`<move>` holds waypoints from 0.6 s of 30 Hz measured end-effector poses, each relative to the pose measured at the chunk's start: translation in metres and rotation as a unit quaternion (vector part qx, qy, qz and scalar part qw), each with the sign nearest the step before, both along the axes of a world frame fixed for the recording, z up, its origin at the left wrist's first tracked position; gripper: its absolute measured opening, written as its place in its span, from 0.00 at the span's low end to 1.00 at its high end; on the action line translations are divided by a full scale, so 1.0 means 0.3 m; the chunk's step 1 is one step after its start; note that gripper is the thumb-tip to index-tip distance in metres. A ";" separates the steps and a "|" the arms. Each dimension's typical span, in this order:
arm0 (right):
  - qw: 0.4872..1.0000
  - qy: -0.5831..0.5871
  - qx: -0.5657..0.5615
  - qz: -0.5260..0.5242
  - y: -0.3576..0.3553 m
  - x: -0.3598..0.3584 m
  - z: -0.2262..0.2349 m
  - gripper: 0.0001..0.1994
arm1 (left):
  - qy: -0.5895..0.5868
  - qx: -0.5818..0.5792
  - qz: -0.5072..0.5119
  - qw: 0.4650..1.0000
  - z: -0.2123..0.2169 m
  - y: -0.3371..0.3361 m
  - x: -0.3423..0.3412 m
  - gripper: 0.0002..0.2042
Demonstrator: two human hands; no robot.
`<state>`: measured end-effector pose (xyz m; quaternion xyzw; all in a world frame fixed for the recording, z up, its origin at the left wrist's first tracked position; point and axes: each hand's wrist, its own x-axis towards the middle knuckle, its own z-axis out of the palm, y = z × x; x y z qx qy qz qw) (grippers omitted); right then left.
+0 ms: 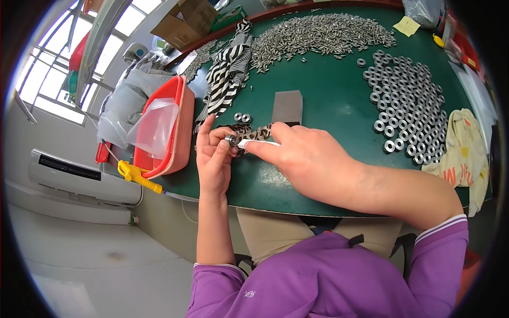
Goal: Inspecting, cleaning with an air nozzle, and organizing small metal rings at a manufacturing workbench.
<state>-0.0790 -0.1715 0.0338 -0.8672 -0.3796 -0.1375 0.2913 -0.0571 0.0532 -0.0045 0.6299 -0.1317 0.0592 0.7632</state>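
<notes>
The left hand [213, 161] has its grip closed on a metal ring [230, 139], held over the bench [339, 93] near its front edge. The right hand [315, 156] grasps a slim white tool [243, 143] beside the ring. For best control, brace the ring firmly and apply light pressure.

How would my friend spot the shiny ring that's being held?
Find the green table, then the person's left grip over its near side. The small metal ring is pinched there. Similar rings lie loose on the table; only this one is held.
</notes>
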 end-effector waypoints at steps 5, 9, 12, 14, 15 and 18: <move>0.999 -0.045 -0.027 0.000 -0.002 0.010 0.001 0.23 | 0.009 -0.007 -0.006 1.000 0.002 0.002 -0.001 0.27; 0.997 -0.067 -0.035 -0.005 -0.004 0.017 -0.003 0.23 | 0.023 -0.018 -0.014 0.999 0.004 -0.001 0.011 0.26; 0.997 -0.074 -0.035 0.000 -0.006 0.016 -0.002 0.22 | 0.027 -0.026 -0.014 0.999 0.000 -0.001 0.005 0.27; 0.992 -0.128 -0.013 0.006 -0.004 0.018 -0.006 0.10 | 0.031 -0.032 -0.018 0.999 -0.004 -0.001 0.006 0.27; 0.992 -0.129 -0.013 0.007 -0.001 0.014 -0.006 0.10 | 0.030 -0.031 -0.019 0.999 0.000 0.000 0.004 0.27; 0.992 -0.116 -0.044 -0.002 0.006 -0.005 -0.002 0.20 | 0.034 -0.039 -0.022 0.998 0.002 0.013 0.005 0.27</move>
